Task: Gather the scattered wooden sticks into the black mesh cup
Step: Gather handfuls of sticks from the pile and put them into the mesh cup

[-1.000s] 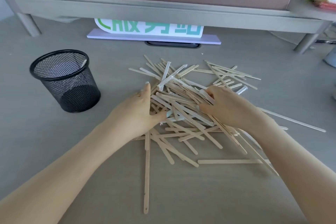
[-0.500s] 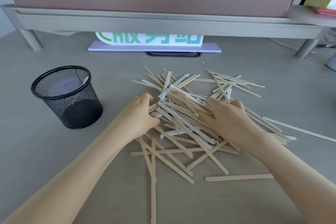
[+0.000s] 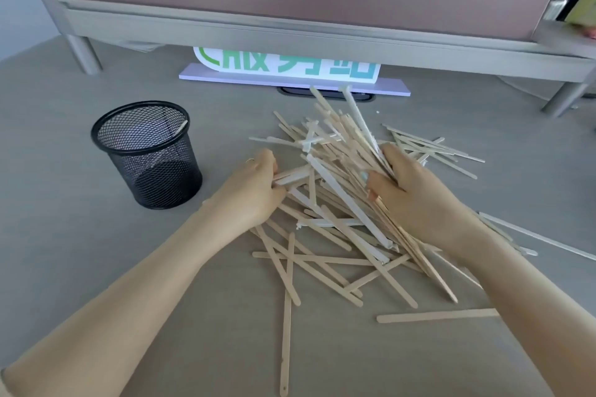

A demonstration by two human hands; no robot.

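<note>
A heap of pale wooden sticks point(image 3: 335, 203) lies scattered across the middle of the grey table. My right hand point(image 3: 416, 200) grips a thick bundle of them, tilted so its far ends rise toward the back. My left hand point(image 3: 254, 193) is closed on the near ends of a few sticks at the heap's left side. The black mesh cup point(image 3: 146, 151) stands upright to the left, a hand's width from my left hand, with one stick leaning inside it. Loose sticks point(image 3: 437, 315) remain flat on the table in front and to the right.
A grey raised shelf point(image 3: 290, 32) on metal legs point(image 3: 82, 53) spans the back of the table, with a pink panel above. A white sign with green letters point(image 3: 290, 68) on a lilac base stands under it. Grey table surface point(image 3: 64, 235) lies around the cup.
My right hand has closed on a bundle and tipped it upward at the far end. My left hand has curled shut on sticks at the heap's left. The camera has moved closer.
</note>
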